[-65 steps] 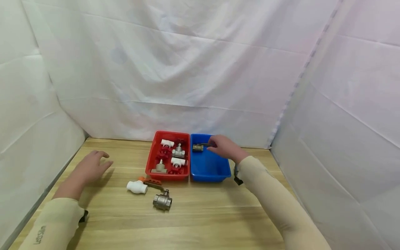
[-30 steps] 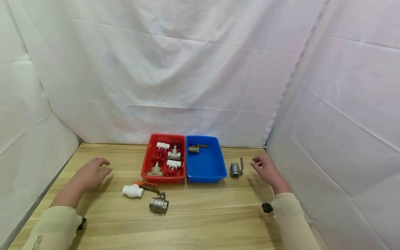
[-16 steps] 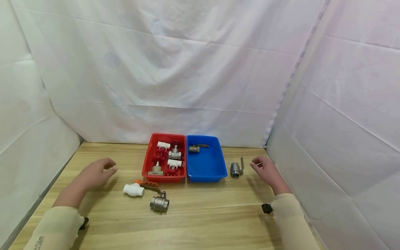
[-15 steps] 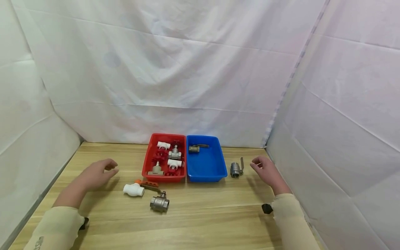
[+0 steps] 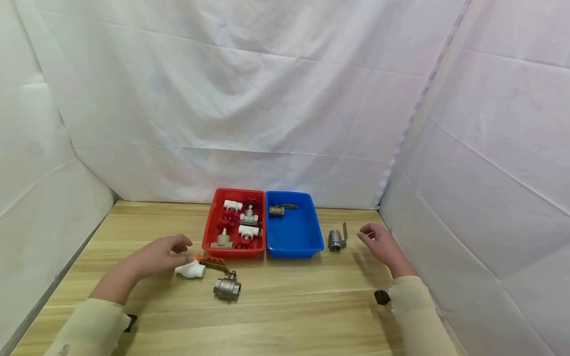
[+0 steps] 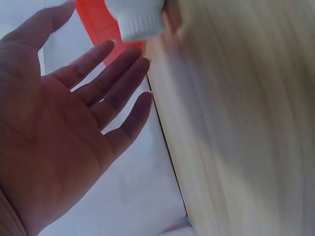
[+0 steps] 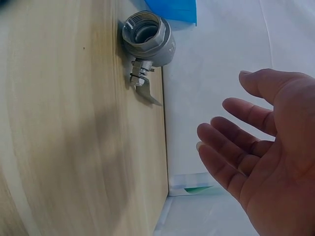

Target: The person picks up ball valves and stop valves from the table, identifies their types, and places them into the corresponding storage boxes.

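My left hand (image 5: 158, 256) hovers over the table beside a white plastic ball valve (image 5: 191, 270) with an orange handle (image 5: 211, 259), partly covering it in the head view. In the left wrist view the fingers are spread and hold nothing; the white valve (image 6: 140, 18) shows just past them. A larger metal ball valve (image 5: 227, 288) with a dull lever lies to the right of the white one. My right hand (image 5: 382, 247) is raised with relaxed fingers, apart from a steel ball valve (image 5: 335, 240). That valve (image 7: 150, 39) also shows in the right wrist view.
A red tray (image 5: 208, 232) at the back middle holds several valves with red handwheels. Against its right side stands a blue tray (image 5: 296, 255) with one brass ball valve (image 5: 276, 211) inside. White cloth (image 5: 267, 99) hangs behind and at both sides of the wooden table (image 5: 285, 316).
The right hand left the blue tray and moved right, then stayed still by the steel valve. In the last half second my left hand has moved right, to the white valve.
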`<state>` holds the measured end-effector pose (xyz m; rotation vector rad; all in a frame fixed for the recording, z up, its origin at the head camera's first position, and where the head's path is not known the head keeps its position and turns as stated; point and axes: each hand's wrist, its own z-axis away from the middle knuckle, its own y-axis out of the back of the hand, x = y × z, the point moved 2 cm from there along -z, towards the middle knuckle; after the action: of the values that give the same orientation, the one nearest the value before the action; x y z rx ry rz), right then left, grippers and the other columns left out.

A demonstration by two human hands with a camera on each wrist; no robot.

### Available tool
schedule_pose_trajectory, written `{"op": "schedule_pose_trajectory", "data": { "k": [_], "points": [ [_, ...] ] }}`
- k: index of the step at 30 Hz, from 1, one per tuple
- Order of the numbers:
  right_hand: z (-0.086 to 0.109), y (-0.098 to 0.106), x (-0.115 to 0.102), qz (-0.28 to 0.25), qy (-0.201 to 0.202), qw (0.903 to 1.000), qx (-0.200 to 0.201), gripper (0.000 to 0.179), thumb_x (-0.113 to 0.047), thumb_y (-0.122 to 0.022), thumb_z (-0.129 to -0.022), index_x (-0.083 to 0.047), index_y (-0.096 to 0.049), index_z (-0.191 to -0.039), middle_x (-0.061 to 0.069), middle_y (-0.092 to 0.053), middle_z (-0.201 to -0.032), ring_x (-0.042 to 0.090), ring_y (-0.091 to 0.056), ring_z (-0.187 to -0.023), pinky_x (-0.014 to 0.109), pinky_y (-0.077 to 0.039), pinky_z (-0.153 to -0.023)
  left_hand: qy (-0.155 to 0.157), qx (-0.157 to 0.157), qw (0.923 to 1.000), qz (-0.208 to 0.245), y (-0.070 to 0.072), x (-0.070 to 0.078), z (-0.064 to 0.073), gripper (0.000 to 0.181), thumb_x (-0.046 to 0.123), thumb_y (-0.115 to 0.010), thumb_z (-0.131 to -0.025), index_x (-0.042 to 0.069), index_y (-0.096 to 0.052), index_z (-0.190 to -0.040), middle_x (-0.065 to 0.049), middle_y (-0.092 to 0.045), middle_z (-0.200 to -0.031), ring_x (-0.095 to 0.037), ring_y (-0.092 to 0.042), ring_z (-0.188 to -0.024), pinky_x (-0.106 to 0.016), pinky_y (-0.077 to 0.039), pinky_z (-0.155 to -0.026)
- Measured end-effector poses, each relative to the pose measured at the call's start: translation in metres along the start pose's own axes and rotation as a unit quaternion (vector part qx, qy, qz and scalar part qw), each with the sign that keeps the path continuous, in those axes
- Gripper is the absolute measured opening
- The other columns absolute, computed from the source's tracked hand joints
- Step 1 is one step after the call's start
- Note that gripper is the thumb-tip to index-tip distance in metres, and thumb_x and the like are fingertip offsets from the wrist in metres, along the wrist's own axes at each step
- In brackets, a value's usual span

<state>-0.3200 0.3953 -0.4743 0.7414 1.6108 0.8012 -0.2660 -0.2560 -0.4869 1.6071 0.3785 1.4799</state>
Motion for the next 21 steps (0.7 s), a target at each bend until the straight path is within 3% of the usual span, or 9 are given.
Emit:
{"op": "schedule_pose_trajectory", "data": {
  "k": [4, 7, 11, 14, 21],
  "points": [
    [0.002, 0.000, 0.000, 0.000, -0.005, 1.0000, -0.001, 0.027, -0.027, -0.068, -0.113, -0.002, -0.073, -0.122, 0.014, -0.072, -0.117, 0.034, -0.069, -0.109, 0.052, -0.058, -0.089, 0.004, -0.023, 0.9997, -0.002, -0.010, 0.006, -0.003, 0.065, 0.042, -0.087, -0.096, 0.001, -0.064, -0.141, -0.018, -0.070, -0.136, -0.041, -0.067, -0.126, -0.066, -0.055, -0.106],
    [0.003, 0.000, 0.001, 0.001, -0.007, 1.0000, -0.002, 0.025, -0.026, -0.068, -0.113, -0.002, -0.073, -0.121, 0.013, -0.072, -0.116, 0.034, -0.069, -0.108, 0.051, -0.058, -0.089, -0.012, -0.025, 0.9995, -0.018, -0.016, 0.009, -0.005, 0.071, 0.040, -0.093, -0.090, -0.001, -0.065, -0.141, -0.018, -0.070, -0.135, -0.039, -0.067, -0.123, -0.065, -0.055, -0.106],
    [0.003, 0.000, 0.001, 0.001, -0.007, 1.0000, 0.000, 0.022, -0.023, -0.068, -0.113, -0.002, -0.073, -0.119, 0.012, -0.072, -0.115, 0.033, -0.069, -0.107, 0.051, -0.057, -0.088, -0.034, -0.016, 0.9981, -0.049, -0.025, 0.012, -0.008, 0.068, 0.035, -0.098, -0.084, 0.002, -0.068, -0.136, -0.011, -0.069, -0.125, -0.026, -0.064, -0.105, -0.050, -0.058, -0.092],
    [0.003, 0.000, 0.001, 0.004, -0.008, 1.0000, -0.004, 0.022, -0.023, -0.069, -0.113, -0.003, -0.073, -0.119, 0.012, -0.072, -0.115, 0.033, -0.069, -0.107, 0.050, -0.057, -0.088, -0.029, -0.015, 0.9977, -0.060, -0.031, 0.012, -0.009, 0.064, 0.031, -0.099, -0.082, 0.008, -0.070, -0.134, -0.008, -0.065, -0.121, -0.022, -0.059, -0.099, -0.043, -0.056, -0.082],
    [0.008, -0.005, 0.001, 0.008, -0.040, 0.9980, -0.048, 0.028, -0.028, -0.069, -0.113, -0.003, -0.071, -0.122, 0.013, -0.073, -0.117, 0.030, -0.069, -0.106, 0.049, -0.059, -0.086, -0.025, -0.005, 0.9967, -0.077, -0.039, 0.015, -0.012, 0.064, 0.033, -0.100, -0.082, 0.010, -0.070, -0.135, -0.006, -0.059, -0.119, -0.023, -0.060, -0.101, -0.050, -0.058, -0.089]
  ]
}}
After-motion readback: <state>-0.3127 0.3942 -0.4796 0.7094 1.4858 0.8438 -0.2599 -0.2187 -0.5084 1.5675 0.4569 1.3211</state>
